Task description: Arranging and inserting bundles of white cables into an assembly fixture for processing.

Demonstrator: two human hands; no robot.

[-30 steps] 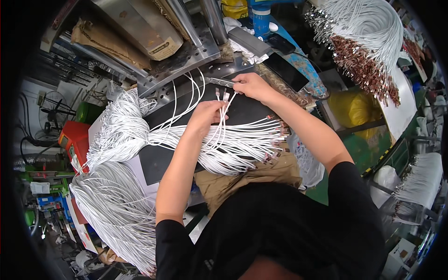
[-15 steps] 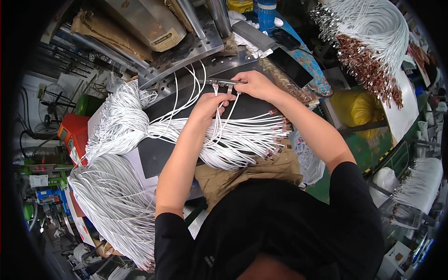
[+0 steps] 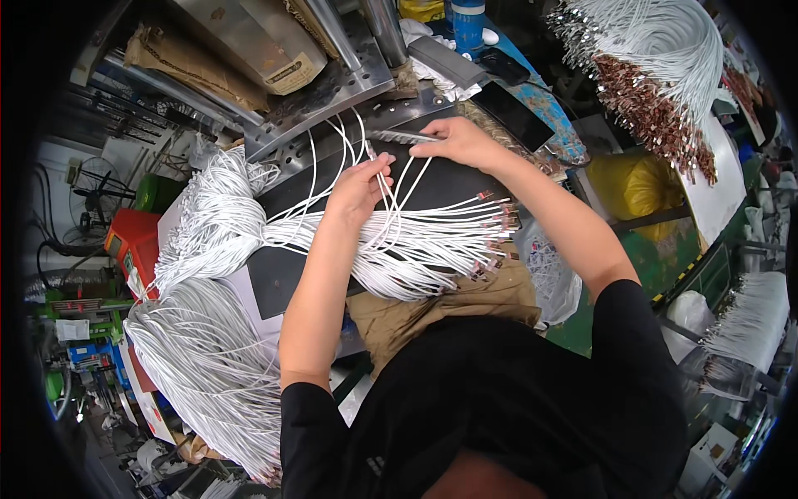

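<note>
White cables (image 3: 432, 237) lie in a thick bundle across a black board (image 3: 274, 287), their small reddish-brown ends spread to the right. My left hand (image 3: 359, 190) is closed on a white cable near its connector end (image 3: 371, 150), which points up past the fingertips. To its right, my right hand (image 3: 455, 143) pinches the right end of a narrow metal strip (image 3: 405, 136). A couple of cables rise from the bundle toward this strip; whether their ends sit in it is too small to tell. Several thin cables loop up to the metal plate behind.
A perforated metal machine base (image 3: 328, 108) with posts stands behind the board. A dark phone (image 3: 514, 115) and a blue cylinder (image 3: 468, 25) are at the back right. More white cables hang at the left (image 3: 204, 358) and upper right (image 3: 665, 50). Brown cloth (image 3: 499, 308) covers my lap.
My left hand has moved a little left, away from the metal strip, with a cable in its fingers. My right hand stays at the strip's right end, its fingers slightly shifted.
</note>
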